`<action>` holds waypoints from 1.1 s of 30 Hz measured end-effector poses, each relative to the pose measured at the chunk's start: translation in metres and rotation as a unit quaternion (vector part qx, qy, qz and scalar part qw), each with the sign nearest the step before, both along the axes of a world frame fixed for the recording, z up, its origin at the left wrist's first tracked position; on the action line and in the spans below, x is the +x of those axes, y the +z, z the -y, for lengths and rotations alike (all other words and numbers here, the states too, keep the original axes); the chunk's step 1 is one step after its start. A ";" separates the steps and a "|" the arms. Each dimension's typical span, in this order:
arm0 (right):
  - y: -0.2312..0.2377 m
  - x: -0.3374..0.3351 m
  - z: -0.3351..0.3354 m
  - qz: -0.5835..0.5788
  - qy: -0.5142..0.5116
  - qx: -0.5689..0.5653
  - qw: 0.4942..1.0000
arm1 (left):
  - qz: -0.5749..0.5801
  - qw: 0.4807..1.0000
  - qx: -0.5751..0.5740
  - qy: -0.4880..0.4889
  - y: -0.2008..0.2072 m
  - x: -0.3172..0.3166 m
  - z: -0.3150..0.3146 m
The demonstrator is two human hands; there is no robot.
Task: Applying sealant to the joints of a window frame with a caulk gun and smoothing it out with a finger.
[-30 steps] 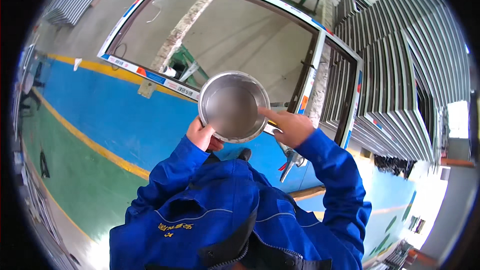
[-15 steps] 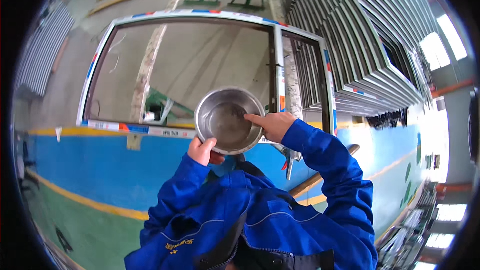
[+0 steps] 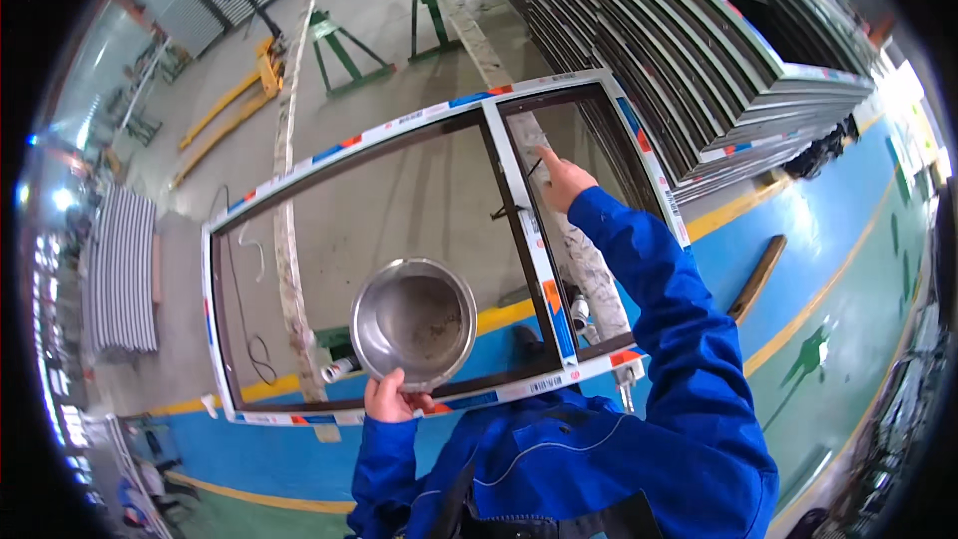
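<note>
My left hand [image 3: 392,399] grips the near rim of a round steel bowl [image 3: 399,324], thumb on top. Small dark bits lie in the bowl's bottom. The bowl hangs over the near part of a large window frame [image 3: 349,143] with dark inner edges and printed protective film. My right hand [image 3: 567,183] is over the frame's narrow right-hand opening, beside the crossbar [image 3: 526,230]. Its fingers are drawn together around something thin and dark, too small to name. Another small dark piece [image 3: 507,212] sits on the crossbar.
Two long pale support beams [image 3: 291,279] run under the frame, with green trestles [image 3: 344,55] beyond. Stacked frames [image 3: 679,70] rise at the right. A yellow pallet jack [image 3: 235,90] stands far left, and a wooden bar [image 3: 758,277] lies on the blue floor.
My right hand has left the bowl and moved forward and right over the narrow opening. The bowl stays in my left hand, now lower left in the shifted view.
</note>
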State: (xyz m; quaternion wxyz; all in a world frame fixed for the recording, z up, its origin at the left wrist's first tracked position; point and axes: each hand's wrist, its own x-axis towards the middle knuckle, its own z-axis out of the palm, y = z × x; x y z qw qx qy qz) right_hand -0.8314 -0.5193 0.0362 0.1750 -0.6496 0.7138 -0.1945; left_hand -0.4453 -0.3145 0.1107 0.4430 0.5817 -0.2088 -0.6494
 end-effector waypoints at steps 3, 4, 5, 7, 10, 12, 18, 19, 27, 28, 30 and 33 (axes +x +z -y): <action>-0.028 -0.019 0.053 0.004 0.003 0.029 1.000 | 0.027 1.000 -0.008 0.001 0.000 -0.016 0.022; -0.034 -0.022 0.068 -0.022 0.001 0.068 0.997 | 0.040 0.999 -0.014 0.004 -0.001 -0.021 0.027; -0.039 -0.029 0.082 -0.008 0.014 0.105 0.994 | 0.036 0.999 0.024 -0.005 0.000 -0.021 0.036; -0.050 -0.030 0.104 0.011 0.025 0.112 0.993 | 0.040 0.999 0.021 -0.003 -0.003 -0.025 0.046; -0.066 -0.027 0.133 -0.006 0.054 0.097 0.994 | 0.056 0.997 0.044 0.016 -0.006 -0.029 0.057; -0.076 -0.028 0.147 -0.027 0.063 0.124 0.990 | 0.061 0.996 0.062 0.023 -0.007 -0.032 0.063; -0.099 -0.019 0.179 -0.065 0.033 0.132 0.989 | 0.075 0.994 0.067 0.030 -0.010 -0.036 0.077; -0.101 -0.017 0.183 -0.065 0.010 0.144 0.987 | 0.077 0.994 0.069 0.038 -0.010 -0.038 0.076; -0.114 -0.017 0.196 -0.144 0.052 0.105 0.983 | 0.079 0.992 0.082 0.062 -0.013 -0.037 0.074; -0.115 -0.017 0.197 -0.165 0.043 0.118 0.978 | 0.068 0.991 0.088 0.067 -0.014 -0.036 0.074; -0.117 -0.016 0.198 -0.149 0.036 0.104 0.983 | 0.058 0.991 0.093 0.071 -0.017 -0.035 0.073; -0.115 -0.015 0.195 -0.168 0.045 0.117 0.978 | 0.061 0.991 0.095 0.077 -0.019 -0.036 0.071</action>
